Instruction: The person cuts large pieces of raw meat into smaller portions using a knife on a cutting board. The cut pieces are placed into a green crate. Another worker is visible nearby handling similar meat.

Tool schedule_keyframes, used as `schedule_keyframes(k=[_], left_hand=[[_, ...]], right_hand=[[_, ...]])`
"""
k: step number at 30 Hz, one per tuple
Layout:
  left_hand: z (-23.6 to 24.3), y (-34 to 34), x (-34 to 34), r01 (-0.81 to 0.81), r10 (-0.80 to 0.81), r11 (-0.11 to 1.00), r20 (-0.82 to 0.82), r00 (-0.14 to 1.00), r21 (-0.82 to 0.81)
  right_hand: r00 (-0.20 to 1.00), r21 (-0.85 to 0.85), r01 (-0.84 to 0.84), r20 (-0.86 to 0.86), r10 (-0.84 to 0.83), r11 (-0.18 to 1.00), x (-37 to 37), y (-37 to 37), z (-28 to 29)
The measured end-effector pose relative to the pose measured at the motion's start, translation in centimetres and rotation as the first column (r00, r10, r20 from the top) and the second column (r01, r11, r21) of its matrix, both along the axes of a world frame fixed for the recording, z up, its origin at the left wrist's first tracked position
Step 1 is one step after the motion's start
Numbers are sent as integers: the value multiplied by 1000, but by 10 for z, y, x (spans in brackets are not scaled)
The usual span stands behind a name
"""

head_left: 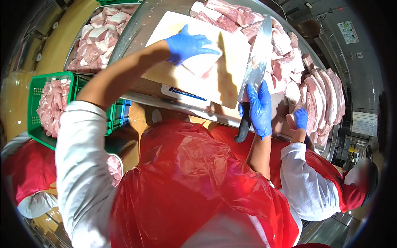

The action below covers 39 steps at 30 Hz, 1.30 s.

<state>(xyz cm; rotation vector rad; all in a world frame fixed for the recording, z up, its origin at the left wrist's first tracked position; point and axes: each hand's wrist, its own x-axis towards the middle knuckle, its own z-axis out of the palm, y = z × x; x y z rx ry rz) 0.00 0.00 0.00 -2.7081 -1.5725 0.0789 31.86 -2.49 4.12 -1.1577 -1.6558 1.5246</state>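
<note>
Beneath the spread left hand [184, 46], a pale meat piece [202, 66] lies on the cutting board [235, 43], presumably for flat support; firm contact is unclear. The right hand [260, 109] holds the knife [258, 58] pointing forward, apparently to keep it clear of the left hand.

I've got a metal table [133, 35], raised lip along its near side. Directly on it: pale cutting board [240, 53], left of centre; loose meat chunks [282, 45] heaped beyond the board and to its right; long meat slabs [331, 93] lined up side by side, further right.
</note>
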Motion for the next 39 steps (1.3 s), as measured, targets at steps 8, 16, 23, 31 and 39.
schedule_keyframes(k=[8,16,23,31,39], left_hand=[[-72,-63,-24,-416,127,904,870,477,97],[-72,-93,57,-690,221,719,917,333,77],[-82,-106,60,-708,263,706,920,291,22],[-103,-125,34,-760,246,650,949,198,-11],[-57,-124,47,-630,361,776,841,403,-32]], right_hand=[[942,286,-104,334,2,953,25,-20,-43],[754,531,-464,656,2,709,-89,-19,-44],[727,556,-569,684,55,606,-123,-3,-50],[189,124,-837,979,70,532,31,-21,0],[507,377,-696,860,47,611,-25,-26,2]])
